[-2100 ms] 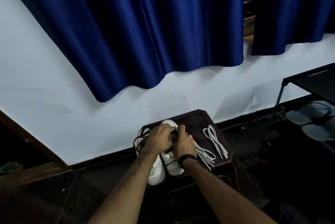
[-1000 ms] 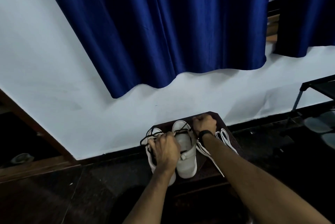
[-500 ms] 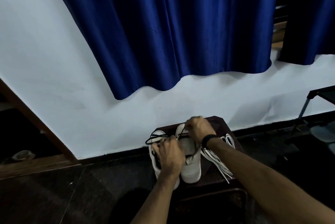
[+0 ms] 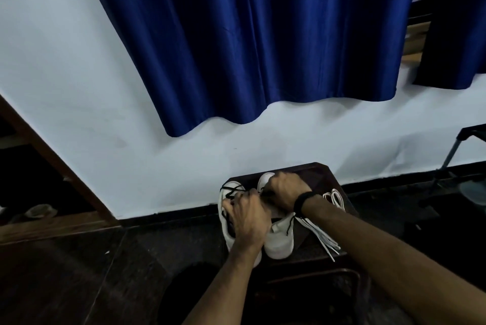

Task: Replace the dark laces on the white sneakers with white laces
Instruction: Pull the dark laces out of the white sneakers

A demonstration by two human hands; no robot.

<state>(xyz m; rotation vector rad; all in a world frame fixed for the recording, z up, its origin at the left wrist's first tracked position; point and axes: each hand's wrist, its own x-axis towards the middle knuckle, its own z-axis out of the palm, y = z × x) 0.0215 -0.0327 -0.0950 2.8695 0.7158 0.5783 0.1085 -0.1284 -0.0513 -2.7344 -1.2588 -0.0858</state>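
two white sneakers (image 4: 279,241) are seen side by side on a small dark tabletop (image 4: 322,176) set against a white wall (image 4: 79,87), toes toward the wall. the left hand (image 4: 248,219) is laid over the left sneaker (image 4: 226,230) and the gap between the pair, fingers (image 4: 231,202) curled down at the dark laces (image 4: 231,191); whether a lace is actually pinched cannot be told. the right hand (image 4: 285,190) is placed over the front of the right sneaker, fingers clenched at its lacing; what is grasped is hidden. a dark lace end (image 4: 289,224) is seen hanging over the right sneaker's heel area. loose white laces (image 4: 319,236) are lying on the tabletop just right of the sneakers, partly under the right forearm. a dark band (image 4: 302,199) is worn on the right wrist. a blue curtain (image 4: 249,35) is hung above.
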